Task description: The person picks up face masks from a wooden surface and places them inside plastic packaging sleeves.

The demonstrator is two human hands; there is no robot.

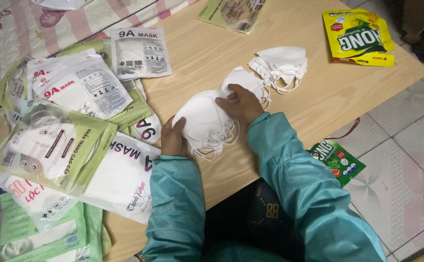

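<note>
Two hands meet on one stack of white masks (pixel 203 119) at the middle of the frame, on the pale wooden table (pixel 319 92). Our left hand (pixel 173 138) is curled around the stack's lower left edge, gripping it, while our right hand (pixel 239 103) lies on top with fingers pressed flat on the upper masks, holding them down rather than clenched. Ear loops trail out from under the stack toward us.

Just up and right of the stack, touching it or nearly so, lies a single mask (pixel 246 80), and beyond that a small loose pile (pixel 280 65) with tangled loops. We judge these as masks already out of their wrappers, with the stack in hand being squared up.

Much looks left to do. On the left side of the frame a heap of sealed mask packets (pixel 71 121) in white and light green overlaps itself, spilling off the table edge toward a patterned bedcover (pixel 22 29) at upper left. One more flat packet (pixel 231 14) sits at the top of the frame.

At upper right a yellow snack bag (pixel 357 36) rests on the table, well apart from the masks, and a green bag (pixel 338 162) lies on the tiled floor (pixel 406 160) at right.
</note>
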